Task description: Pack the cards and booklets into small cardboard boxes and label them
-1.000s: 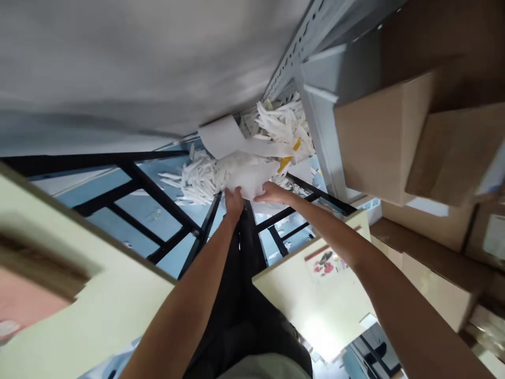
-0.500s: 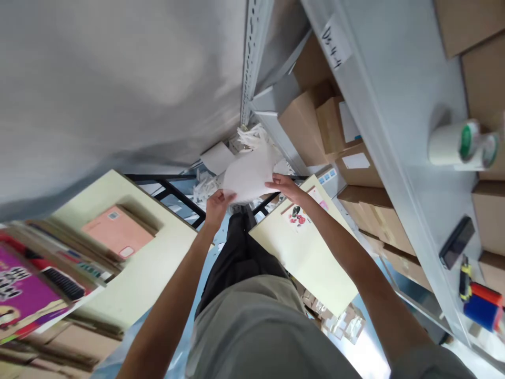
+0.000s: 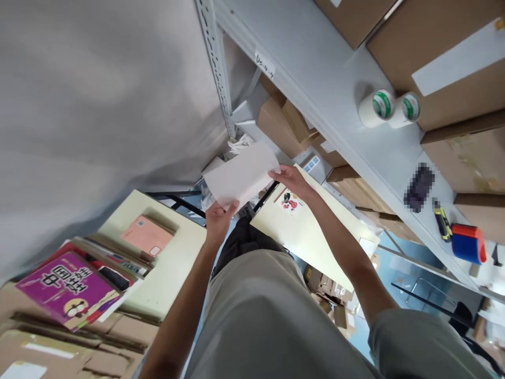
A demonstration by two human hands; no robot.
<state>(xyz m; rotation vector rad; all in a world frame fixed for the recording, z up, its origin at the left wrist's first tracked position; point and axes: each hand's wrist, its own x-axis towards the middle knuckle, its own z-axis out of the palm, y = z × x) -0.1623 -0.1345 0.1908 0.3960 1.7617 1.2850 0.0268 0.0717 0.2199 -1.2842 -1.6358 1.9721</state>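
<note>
A white sheet of paper (image 3: pixel 241 173) is stretched between my two hands, in front of my body and above the gap between two pale tabletops. My left hand (image 3: pixel 219 217) pinches its lower left edge, thumb on top. At the right edge, my right hand (image 3: pixel 291 178) grips the sheet between thumb and fingers. Behind and beneath it lies a heap of crumpled white paper scraps (image 3: pixel 241 143), partly hidden by the sheet. Closest to my right forearm is a pale tabletop (image 3: pixel 315 237) with a printed picture of red fruit (image 3: pixel 290 201).
On the left table (image 3: pixel 177 263) lie a pink booklet (image 3: pixel 148 235) and a stack with a purple book (image 3: pixel 67 287) on top. A grey shelf (image 3: pixel 327 68) on the right bears tape rolls (image 3: pixel 376 108), a yellow-black cutter (image 3: pixel 442 220) and cardboard boxes (image 3: pixel 453 63). A grey wall (image 3: pixel 110 95) rises at left.
My view has swung to the right, so the shelf items sit further left. The sheet now appears tilted, its left end lower, still held by both hands.
</note>
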